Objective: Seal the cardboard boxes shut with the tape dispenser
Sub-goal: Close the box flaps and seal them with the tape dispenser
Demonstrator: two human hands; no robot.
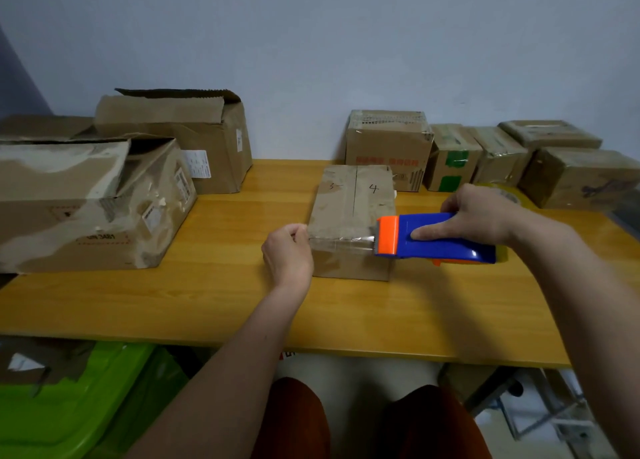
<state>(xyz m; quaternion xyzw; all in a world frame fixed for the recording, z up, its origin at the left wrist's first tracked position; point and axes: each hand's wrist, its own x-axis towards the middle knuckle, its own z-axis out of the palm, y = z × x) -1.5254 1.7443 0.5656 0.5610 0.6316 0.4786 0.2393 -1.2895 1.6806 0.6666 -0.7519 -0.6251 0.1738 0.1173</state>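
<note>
A small closed cardboard box (353, 202) marked "3" and "4" lies in the middle of the wooden table (214, 296). My right hand (481, 216) grips a blue and orange tape dispenser (440, 238) at the box's near right corner, forefinger stretched along its side. A strip of clear tape (341, 242) runs from the dispenser's orange head across the box's near edge. My left hand (289, 256) pinches the tape's free end against the box's near left corner.
Two large worn boxes, one nearer (86, 202) and one behind it with open flaps (180, 136), stand at the left. Several taped boxes (389, 147) line the wall at the back right. A tape roll (509, 193) lies behind my right hand. Green bins (69, 399) sit under the table.
</note>
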